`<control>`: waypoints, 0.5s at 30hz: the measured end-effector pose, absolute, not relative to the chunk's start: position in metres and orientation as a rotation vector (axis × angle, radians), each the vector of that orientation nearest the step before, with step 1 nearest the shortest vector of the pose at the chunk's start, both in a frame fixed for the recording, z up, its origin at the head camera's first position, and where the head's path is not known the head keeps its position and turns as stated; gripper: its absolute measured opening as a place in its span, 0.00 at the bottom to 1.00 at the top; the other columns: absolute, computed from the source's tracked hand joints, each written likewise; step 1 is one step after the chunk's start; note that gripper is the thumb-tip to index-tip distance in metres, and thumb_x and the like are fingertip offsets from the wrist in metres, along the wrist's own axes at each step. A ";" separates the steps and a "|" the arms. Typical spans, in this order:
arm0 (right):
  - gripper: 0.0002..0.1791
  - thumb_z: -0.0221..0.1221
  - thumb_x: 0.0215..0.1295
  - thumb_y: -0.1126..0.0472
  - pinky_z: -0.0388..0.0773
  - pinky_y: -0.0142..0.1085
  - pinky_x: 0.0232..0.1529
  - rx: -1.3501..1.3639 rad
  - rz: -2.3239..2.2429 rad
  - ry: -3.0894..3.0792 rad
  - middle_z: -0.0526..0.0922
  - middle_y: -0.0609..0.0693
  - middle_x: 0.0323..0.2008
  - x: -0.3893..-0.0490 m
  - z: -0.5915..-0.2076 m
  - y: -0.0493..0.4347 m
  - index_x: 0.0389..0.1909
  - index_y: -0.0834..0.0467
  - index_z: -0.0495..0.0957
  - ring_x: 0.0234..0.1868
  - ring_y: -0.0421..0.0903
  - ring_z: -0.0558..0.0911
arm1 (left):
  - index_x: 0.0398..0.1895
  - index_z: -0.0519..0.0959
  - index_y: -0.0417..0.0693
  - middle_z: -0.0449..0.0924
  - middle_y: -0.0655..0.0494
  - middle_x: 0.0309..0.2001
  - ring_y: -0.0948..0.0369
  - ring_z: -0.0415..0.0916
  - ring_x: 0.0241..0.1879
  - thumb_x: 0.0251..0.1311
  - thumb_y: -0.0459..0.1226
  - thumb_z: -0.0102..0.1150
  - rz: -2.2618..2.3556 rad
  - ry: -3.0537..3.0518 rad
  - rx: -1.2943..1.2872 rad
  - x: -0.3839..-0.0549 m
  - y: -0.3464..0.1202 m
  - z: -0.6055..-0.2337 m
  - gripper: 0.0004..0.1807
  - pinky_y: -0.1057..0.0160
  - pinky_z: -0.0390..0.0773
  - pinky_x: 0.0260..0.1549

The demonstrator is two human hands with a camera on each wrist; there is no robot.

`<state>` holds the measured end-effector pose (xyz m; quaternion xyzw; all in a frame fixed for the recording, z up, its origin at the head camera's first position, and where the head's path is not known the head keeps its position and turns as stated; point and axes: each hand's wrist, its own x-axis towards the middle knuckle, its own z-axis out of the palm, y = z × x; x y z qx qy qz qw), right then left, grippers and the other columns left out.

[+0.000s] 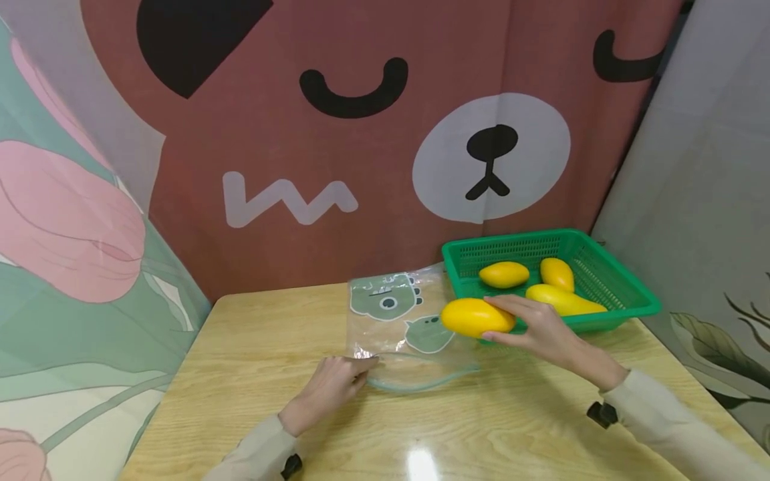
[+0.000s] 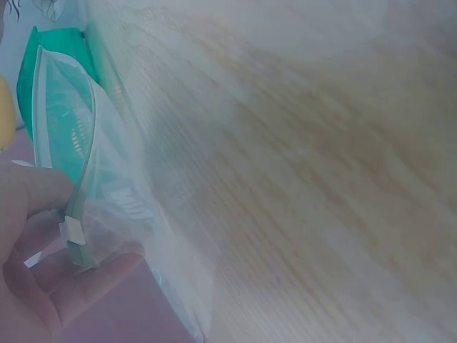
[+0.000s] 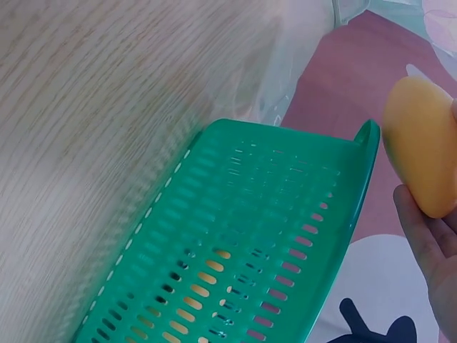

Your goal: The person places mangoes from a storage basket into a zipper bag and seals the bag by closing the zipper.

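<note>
My left hand (image 1: 333,386) pinches the left corner of the mouth of a clear zip bag (image 1: 394,341) printed with green cartoon dinosaurs. The bag's mouth gapes toward me, and in the left wrist view a white slider (image 2: 72,230) sits on the zip strip beside the fingers. Between thumb and fingers, my right hand (image 1: 544,332) grips a yellow mango (image 1: 475,318), held above the bag's right side and in front of the basket. In the right wrist view the mango (image 3: 421,146) appears at the right edge, partly cut off.
A green plastic basket (image 1: 646,306) stands at the back right of the wooden table (image 1: 271,334), overlapping the bag's far right corner in view. Inside it lie three more mangoes, one of them (image 1: 504,274) near the left wall. A bear-print curtain (image 1: 373,247) hangs behind the table.
</note>
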<state>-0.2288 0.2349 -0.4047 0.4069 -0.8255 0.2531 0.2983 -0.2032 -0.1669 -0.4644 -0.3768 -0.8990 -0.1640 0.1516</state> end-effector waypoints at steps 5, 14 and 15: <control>0.34 0.76 0.48 0.51 0.72 0.23 0.52 1.100 0.699 -2.184 0.84 0.56 0.50 -0.227 -0.404 0.230 0.54 0.64 0.81 0.46 0.53 0.84 | 0.48 0.86 0.46 0.79 0.60 0.21 0.76 0.45 0.14 0.54 0.24 0.65 -0.467 -2.569 -1.094 -0.204 -0.167 -0.464 0.18 0.78 0.49 0.11; 0.35 0.78 0.44 0.53 0.75 0.25 0.49 1.113 0.701 -2.195 0.85 0.56 0.49 -0.224 -0.405 0.225 0.54 0.64 0.81 0.45 0.53 0.85 | 0.49 0.86 0.45 0.83 0.56 0.25 0.75 0.46 0.13 0.54 0.25 0.65 -0.471 -2.608 -1.086 -0.203 -0.166 -0.460 0.19 0.76 0.51 0.11; 0.34 0.77 0.46 0.51 0.76 0.25 0.49 1.115 0.701 -2.196 0.85 0.56 0.49 -0.224 -0.405 0.225 0.54 0.64 0.81 0.45 0.53 0.85 | 0.49 0.86 0.45 0.84 0.56 0.25 0.75 0.47 0.13 0.55 0.25 0.65 -0.473 -2.611 -1.086 -0.203 -0.166 -0.460 0.18 0.76 0.52 0.11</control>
